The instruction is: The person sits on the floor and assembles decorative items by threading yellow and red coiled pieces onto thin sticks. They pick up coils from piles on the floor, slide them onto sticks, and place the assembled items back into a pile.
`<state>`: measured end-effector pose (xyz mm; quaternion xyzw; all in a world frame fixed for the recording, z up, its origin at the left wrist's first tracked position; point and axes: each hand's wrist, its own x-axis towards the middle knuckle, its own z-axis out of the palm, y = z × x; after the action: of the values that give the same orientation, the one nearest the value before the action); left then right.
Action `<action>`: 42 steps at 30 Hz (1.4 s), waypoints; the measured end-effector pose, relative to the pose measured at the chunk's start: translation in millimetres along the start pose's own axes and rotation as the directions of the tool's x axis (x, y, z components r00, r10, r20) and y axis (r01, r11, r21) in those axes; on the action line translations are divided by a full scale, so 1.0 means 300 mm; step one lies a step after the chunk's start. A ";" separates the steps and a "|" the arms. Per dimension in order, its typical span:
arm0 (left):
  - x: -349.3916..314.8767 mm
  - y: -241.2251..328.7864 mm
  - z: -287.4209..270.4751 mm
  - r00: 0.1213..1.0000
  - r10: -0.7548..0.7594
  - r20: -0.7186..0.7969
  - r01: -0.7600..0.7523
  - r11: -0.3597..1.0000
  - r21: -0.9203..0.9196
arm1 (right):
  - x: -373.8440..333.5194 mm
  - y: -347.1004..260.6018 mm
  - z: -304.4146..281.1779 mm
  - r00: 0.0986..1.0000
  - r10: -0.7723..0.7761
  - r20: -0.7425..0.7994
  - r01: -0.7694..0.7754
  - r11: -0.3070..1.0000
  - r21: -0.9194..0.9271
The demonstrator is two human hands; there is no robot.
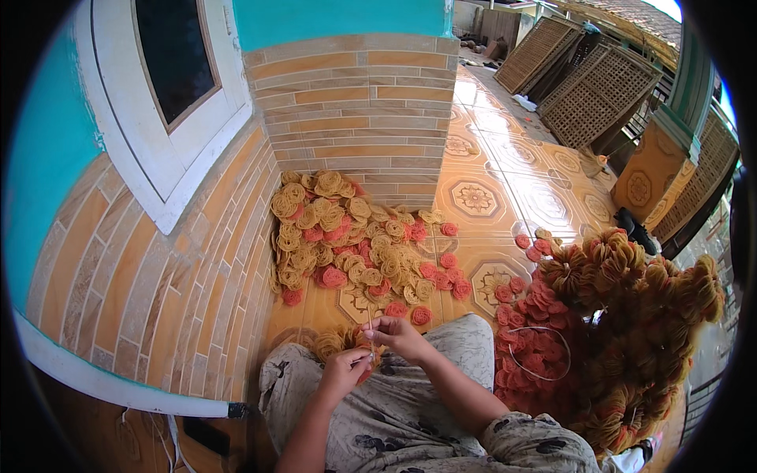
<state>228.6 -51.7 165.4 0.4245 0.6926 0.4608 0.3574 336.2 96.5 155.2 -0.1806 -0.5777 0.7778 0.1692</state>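
Over my lap, my two hands work close together. My right hand (400, 339) is closed in a pinch on a thin pale stick (370, 317) that points up and away from me. My left hand (344, 375) is closed too, its fingertips near the stick's lower end; what it pinches is too small to make out. Just beyond the hands, a tan rosette (327, 344) rests at my lap, partly hidden. A bit of a red rosette (364, 375) shows beside my left fingers.
A heap of tan and red rosettes (339, 236) lies on the tiled floor against the brick-patterned wall (347, 118). At my right are red rosettes (530, 315), a pale wire loop (569, 359) and a bulky mass of strung tan-and-red rosettes (631, 339). Woven panels (595, 94) lean farther off.
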 end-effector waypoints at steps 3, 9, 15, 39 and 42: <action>-0.007 0.017 0.007 0.997 0.082 0.004 -0.082 0.996 0.025 | -0.014 -0.022 0.008 0.999 -0.035 0.000 0.035 0.999 0.005; 0.058 0.014 0.010 0.997 0.070 0.013 -0.067 0.981 -0.180 | 0.008 -0.113 -0.003 0.982 -0.175 -0.064 0.168 0.981 -0.101; 0.275 -0.003 -0.061 0.998 0.054 -0.023 -0.059 0.960 -0.274 | 0.203 -0.172 -0.060 0.948 -0.310 -0.075 0.286 0.931 -0.228; 0.629 -0.371 -0.093 0.995 -0.097 0.013 0.097 0.995 -0.036 | 0.600 0.142 -0.396 0.918 -0.063 -0.391 -0.149 0.859 -0.490; 0.629 -0.357 -0.103 0.992 -0.120 0.041 0.119 0.993 0.016 | 0.600 0.136 -0.394 0.920 0.000 -0.392 -0.140 0.934 -0.329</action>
<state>101.1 88.1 54.9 0.3943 0.7122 0.4249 0.3959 232.4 269.2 69.1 -0.3782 -0.6555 0.6169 0.2162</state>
